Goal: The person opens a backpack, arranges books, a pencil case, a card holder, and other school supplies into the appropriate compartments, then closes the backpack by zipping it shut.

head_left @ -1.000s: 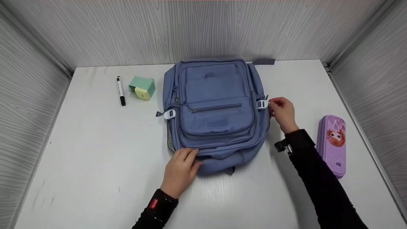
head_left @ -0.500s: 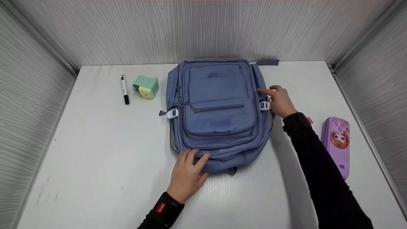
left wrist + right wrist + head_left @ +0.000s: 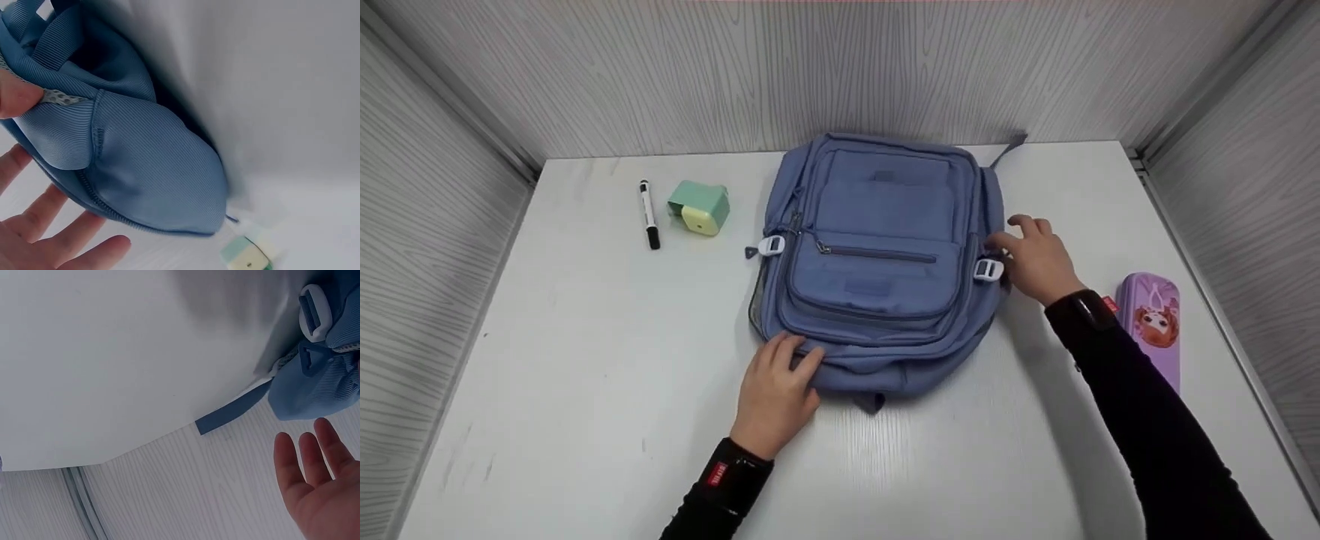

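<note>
A blue backpack lies on the white table, its front pocket and zips facing up, turned slightly clockwise. My left hand touches its lower left edge. In the left wrist view the left thumb rests on the bag, while the spread fingers lie along its zipped edge. At the bag's right side is my right hand, just above the white right buckle. The right wrist view shows three fairly straight fingers beside the blue cloth; the right thumb is mostly out of that view.
To the left lie a black-capped white marker and a green and yellow pencil sharpener-like box. A purple pencil case is partly covered by the right sleeve. Wood-grain panels enclose the back and sides.
The backpack has turned a little clockwise, its top shifting right and its bottom left. My right hand first left the right buckle, then moved slightly down with the bag's side. The left hand stays at the lower edge.
</note>
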Demonstrator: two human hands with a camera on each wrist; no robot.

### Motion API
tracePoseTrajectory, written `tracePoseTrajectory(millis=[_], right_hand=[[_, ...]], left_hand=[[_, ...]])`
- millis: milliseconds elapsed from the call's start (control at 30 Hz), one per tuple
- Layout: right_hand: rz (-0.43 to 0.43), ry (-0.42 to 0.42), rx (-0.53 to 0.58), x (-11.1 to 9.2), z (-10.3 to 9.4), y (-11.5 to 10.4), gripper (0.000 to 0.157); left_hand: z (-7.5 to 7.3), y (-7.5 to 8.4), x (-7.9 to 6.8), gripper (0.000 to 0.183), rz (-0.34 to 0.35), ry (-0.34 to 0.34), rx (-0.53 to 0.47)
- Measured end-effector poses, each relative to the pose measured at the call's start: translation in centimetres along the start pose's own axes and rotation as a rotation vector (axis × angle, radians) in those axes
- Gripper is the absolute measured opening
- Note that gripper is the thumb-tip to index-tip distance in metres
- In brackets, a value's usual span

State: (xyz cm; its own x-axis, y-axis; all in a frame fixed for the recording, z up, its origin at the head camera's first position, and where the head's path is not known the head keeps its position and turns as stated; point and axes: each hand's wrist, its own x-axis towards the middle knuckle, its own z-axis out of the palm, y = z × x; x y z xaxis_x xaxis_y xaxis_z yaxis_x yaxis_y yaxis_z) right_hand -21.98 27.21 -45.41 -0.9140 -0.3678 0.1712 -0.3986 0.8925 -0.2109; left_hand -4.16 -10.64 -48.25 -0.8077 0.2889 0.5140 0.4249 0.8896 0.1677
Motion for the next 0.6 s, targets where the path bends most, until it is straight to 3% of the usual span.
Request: tracePoseTrajectory(millis=[167, 400, 600], right_hand=[[-0.019, 0.036, -0.005, -2.1, -0.1, -0.2, 0.027], [-0.015, 0.046, 0.030, -4.4, 0.1, -1.5, 0.026], [-0.047, 0.081, 0.044, -5.9, 0.5, -3.1, 0.023]], left_hand=[[-0.1, -2.2, 1.2, 0.050, -0.020, -0.015, 0.040], [-0.8, -4.4, 4.0, 0.044, -0.074, -0.050, 0.061], [-0.2, -6.2, 5.8, 0.030, -0.121, -0.066, 0.105]])
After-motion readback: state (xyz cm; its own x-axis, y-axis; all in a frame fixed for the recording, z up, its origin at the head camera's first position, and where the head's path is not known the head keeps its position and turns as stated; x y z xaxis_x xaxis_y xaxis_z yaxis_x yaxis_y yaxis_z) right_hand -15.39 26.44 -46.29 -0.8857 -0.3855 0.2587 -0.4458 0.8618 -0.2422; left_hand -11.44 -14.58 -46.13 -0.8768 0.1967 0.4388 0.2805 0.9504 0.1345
